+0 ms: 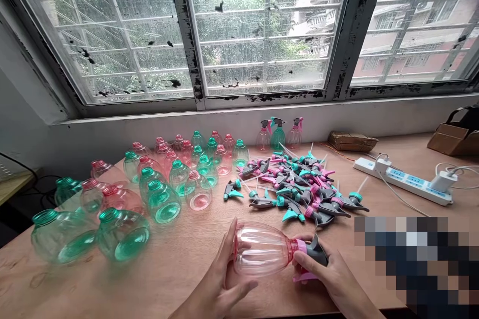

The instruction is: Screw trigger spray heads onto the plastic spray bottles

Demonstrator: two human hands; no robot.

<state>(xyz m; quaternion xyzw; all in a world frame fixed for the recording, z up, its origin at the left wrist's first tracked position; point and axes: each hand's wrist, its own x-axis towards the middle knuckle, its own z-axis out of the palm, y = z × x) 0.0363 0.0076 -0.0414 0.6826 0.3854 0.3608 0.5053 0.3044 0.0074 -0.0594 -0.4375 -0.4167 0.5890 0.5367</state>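
A clear pink bottle (262, 250) lies on its side in the air between my hands, near the table's front edge. My left hand (219, 279) cups its base, fingers behind and thumb below. At the neck, my right hand (331, 271) grips a grey and pink trigger spray head (316, 250), which sits on the bottle's mouth. Whether its collar is fully tight I cannot tell. Just beyond lies a heap of loose spray heads (292, 179), grey with pink or teal parts and white tubes.
Open green bottles (164, 204) and pink bottles (121, 199) stand grouped at the left. Several bottles with heads, one a green spray bottle (278, 137), stand by the wall. A brown package (353, 141), a power strip (407, 179) with cables and a cardboard box (454, 134) are at right.
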